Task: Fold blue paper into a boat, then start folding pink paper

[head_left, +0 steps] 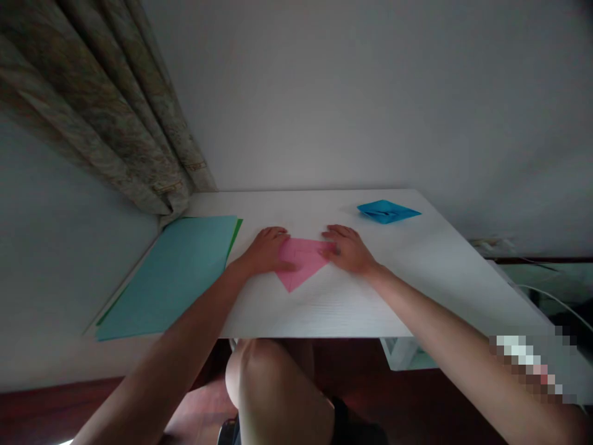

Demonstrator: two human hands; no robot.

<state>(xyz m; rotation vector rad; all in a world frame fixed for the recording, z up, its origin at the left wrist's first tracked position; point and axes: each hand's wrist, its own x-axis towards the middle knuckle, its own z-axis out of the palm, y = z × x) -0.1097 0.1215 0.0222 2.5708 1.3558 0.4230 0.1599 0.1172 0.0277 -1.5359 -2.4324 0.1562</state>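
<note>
A pink paper (301, 262) folded into a downward-pointing triangle lies in the middle of the white table (333, 303). My left hand (266, 250) rests flat on its left corner, fingers stretched over the fold. My right hand (347, 247) presses its right corner, fingers lying flat on the paper's top edge. Neither hand grips anything.
A stack of teal paper sheets (171, 275) with a green sheet (234, 238) beneath lies at the table's left. A blue folded paper figure (386, 211) sits at the back right. A curtain (115, 117) hangs at the back left, and my knee (273, 383) shows below the table's front edge.
</note>
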